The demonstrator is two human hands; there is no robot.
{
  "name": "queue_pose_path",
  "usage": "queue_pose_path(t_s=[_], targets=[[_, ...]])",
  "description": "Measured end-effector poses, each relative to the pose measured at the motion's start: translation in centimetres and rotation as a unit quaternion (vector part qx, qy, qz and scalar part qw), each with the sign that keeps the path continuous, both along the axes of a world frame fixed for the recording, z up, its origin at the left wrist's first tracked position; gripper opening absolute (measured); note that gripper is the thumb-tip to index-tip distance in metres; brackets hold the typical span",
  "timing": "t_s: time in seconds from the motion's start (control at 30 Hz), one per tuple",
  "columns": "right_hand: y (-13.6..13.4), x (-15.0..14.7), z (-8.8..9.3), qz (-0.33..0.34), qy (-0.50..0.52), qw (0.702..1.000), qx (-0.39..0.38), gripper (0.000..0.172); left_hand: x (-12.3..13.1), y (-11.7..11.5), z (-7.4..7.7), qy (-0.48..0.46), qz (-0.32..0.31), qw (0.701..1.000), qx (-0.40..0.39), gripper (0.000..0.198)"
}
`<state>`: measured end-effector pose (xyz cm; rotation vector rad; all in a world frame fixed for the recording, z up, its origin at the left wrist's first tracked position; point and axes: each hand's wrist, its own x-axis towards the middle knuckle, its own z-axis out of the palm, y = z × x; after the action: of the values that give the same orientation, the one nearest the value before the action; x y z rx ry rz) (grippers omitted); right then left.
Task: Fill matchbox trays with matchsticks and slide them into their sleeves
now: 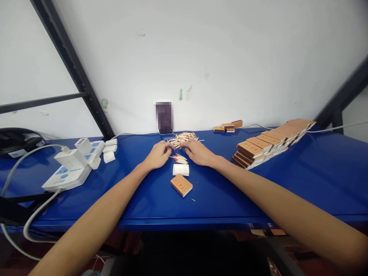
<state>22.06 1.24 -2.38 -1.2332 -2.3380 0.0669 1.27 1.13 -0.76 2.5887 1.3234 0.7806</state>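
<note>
A loose heap of red-tipped matches [188, 137] lies on the blue table near the wall. At its front edge my left hand [159, 154] has its fingers curled in against some of the matches. From the other side my right hand [198, 152] bends its fingers onto matches too; how many each hand pinches is hidden. Between and just below the hands rests a smaller bunch of matches [180, 159], lying roughly side by side. Closer to me sits a white inner matchbox tray [181, 170], and in front of it an orange-brown matchbox [181, 185].
Stacked matchboxes [258, 145] form a long row at right. A few more matchboxes [228, 126] lie by the wall. At left are a power strip [69, 180] with chargers and cables, and white trays [110, 151]. A pixelated dark device [165, 117] leans on the wall.
</note>
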Motion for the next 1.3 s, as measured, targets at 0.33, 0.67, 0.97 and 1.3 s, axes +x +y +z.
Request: queue_pose_path(t_s=[0.33, 0.67, 0.97, 1.3], targets=[[-1.0, 0.3, 0.6, 0.091, 0.002, 0.996, -0.001, 0.033, -0.2, 0.0, -0.4, 0.074, -0.029, 0.997, -0.004, 0.036], [-1.2, 0.8, 0.8, 0.064, 0.021, 0.998, 0.018, 0.023, -0.3, -0.7, 0.3, 0.112, -0.033, 0.993, 0.001, 0.041], [-2.7, -0.3, 1.8, 0.144, 0.124, 0.977, -0.1, 0.025, -1.0, 0.1, 0.8, 0.126, -0.074, 0.987, 0.068, 0.037], [0.3, 0.3, -0.1, 0.031, 0.049, 0.998, 0.006, 0.037, 0.5, -0.1, 0.7, 0.063, -0.108, 0.992, 0.026, 0.031]])
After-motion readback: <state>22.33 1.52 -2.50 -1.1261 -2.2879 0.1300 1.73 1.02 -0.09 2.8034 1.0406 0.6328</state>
